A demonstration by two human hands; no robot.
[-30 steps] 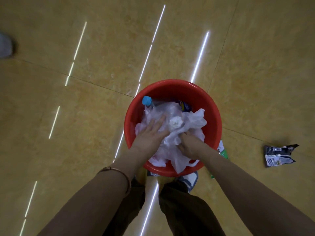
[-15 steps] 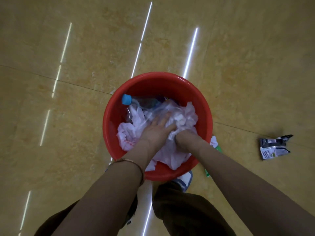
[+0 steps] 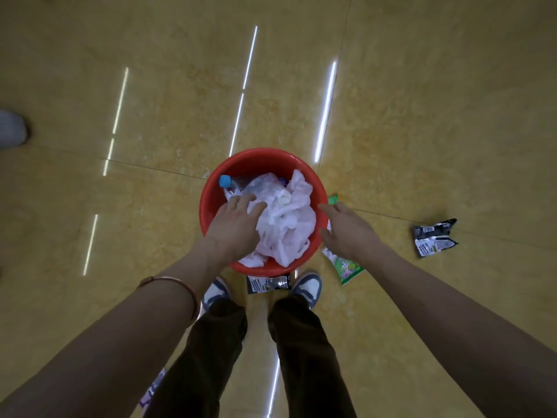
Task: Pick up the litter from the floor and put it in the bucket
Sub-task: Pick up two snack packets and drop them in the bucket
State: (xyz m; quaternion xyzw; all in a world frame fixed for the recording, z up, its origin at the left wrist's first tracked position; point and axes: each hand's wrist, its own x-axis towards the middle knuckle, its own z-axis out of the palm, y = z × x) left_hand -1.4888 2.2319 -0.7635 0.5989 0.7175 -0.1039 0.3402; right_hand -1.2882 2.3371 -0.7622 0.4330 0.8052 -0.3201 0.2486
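Red bucket (image 3: 256,161): right hand (image 3: 346,230) has left it, seemingly empty.

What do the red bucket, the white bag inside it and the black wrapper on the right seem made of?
Red bucket: likely moulded plastic, smooth, uniform colour, slight sheen. White bag: thin plastic film, translucent, crumpled. Black wrapper: probably printed plastic or foil film, creased.

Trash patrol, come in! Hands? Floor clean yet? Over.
Left hand open over the plastic bag in the red bucket. Right hand open, empty, beside the rim. Green wrapper, black wrapper by the shoes, black wrapper at right: on floor. Nothing blocking.
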